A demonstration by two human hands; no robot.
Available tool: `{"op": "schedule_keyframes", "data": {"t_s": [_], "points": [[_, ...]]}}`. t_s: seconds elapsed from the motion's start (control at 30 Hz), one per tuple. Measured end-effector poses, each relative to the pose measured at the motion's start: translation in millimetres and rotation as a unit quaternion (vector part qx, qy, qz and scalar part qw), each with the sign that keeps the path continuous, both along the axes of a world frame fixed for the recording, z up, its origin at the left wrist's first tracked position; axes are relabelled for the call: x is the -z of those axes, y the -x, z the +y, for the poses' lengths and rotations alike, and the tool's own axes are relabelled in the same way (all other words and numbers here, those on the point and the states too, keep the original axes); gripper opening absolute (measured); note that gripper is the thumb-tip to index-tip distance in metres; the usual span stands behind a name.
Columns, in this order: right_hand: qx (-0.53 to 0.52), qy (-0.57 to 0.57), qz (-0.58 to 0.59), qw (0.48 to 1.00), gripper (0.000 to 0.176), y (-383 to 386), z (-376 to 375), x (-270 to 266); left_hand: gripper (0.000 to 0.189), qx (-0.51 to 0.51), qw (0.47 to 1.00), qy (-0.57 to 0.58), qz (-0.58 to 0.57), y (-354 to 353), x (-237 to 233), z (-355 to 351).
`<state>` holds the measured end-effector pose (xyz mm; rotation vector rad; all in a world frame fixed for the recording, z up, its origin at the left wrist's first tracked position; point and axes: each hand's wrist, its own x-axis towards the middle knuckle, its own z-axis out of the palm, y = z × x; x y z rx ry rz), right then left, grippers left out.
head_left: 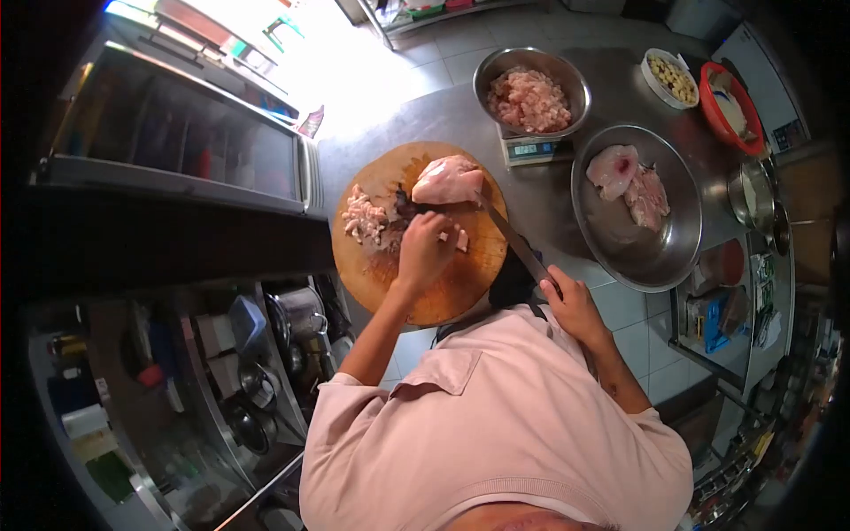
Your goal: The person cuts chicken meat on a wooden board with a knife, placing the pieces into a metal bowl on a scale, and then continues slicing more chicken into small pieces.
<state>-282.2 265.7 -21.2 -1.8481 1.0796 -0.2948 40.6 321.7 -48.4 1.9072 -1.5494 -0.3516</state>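
Note:
A round wooden cutting board (372,279) lies on the metal table. On its upper part rests a large piece of raw meat (448,180), and small cut pieces (363,218) are heaped at its left. My left hand (427,250) is over the middle of the board, fingers bent down at a small piece of meat (461,240); what lies between the fingertips is hidden. In my right hand (571,301), right of the board, is the handle of a long knife (522,250). Its blade slants up and left, with the tip by the large piece.
Beyond the board, a steel bowl of chopped meat (529,99) sits on a scale (534,150). To the right is a large metal basin (620,232) holding meat pieces. A white bowl (653,81) and a red basket (708,102) stand at the back right.

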Motion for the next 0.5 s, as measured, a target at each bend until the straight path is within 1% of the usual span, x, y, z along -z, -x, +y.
{"op": "schedule_keyframes", "data": {"t_s": [0.07,0.1,0.13,0.2,0.23,0.27,0.37,0.4,0.47,0.5], "points": [[-0.030,-0.013,0.011,0.999,0.022,-8.1,-3.9,-5.6,0.015,0.004,0.997,0.073,-0.026,11.6,13.7,21.7],[-0.055,-0.027,0.029,0.998,0.021,-12.8,-5.9,-8.1,0.021,-0.020,0.998,0.026,-0.050,13.0,15.3,27.4],[-0.080,-0.040,0.049,0.995,0.021,-16.4,-6.9,-9.8,0.021,-0.029,0.998,0.027,-0.048,14.0,17.4,30.3],[-0.102,-0.026,0.055,0.993,0.021,-23.9,-8.5,-10.0,0.028,-0.099,0.984,0.091,-0.120,12.8,17.6,27.7],[-0.116,-0.015,0.057,0.992,0.021,-27.0,-8.6,-9.0,0.034,-0.118,0.983,0.061,-0.129,10.5,15.8,28.1],[-0.121,-0.013,0.059,0.991,0.021,-28.8,-9.7,-6.8,0.034,-0.124,0.982,0.062,-0.128,8.5,15.2,28.5],[-0.147,-0.003,0.076,0.986,0.021,-30.7,-18.1,3.5,0.026,-0.177,0.982,0.044,-0.043,6.0,8.8,28.4],[-0.154,0.020,0.092,0.983,0.022,-30.8,-20.9,5.8,0.026,-0.178,0.982,0.046,-0.042,6.7,9.8,30.0],[-0.160,0.043,0.109,0.980,0.022,-30.0,-23.3,7.8,0.023,-0.137,0.990,0.045,-0.006,8.3,14.5,33.3],[-0.135,0.051,0.109,0.984,0.023,-30.6,-24.0,5.5,0.023,-0.137,0.990,0.045,-0.005,9.2,19.2,34.8]]}}
